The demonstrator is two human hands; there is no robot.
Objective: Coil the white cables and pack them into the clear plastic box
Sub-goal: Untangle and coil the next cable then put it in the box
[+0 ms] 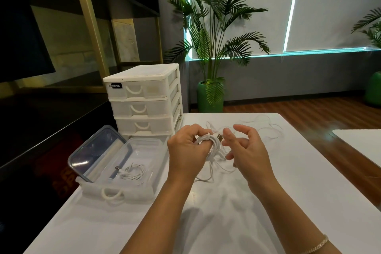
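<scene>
White coiled cable (208, 142) held above the white table (268, 202), just right of the clear plastic box (142, 171).

The left hand (186, 150) grips the looped bundle with fingers curled round it, a metal plug end poking out on the bundle's right side, and slack strands hang down to the tabletop. The right hand (245, 150) hovers just beside the bundle with fingers spread and loosely bent; whether a fingertip touches the cable cannot be told. Inside the box lies another coiled white cable (132, 172), and the box's clear lid (97, 150) leans at its left side. More loose white cable (266, 128) lies farther back on the table. A white plastic three-drawer unit (144, 99) stands behind the box.
</scene>
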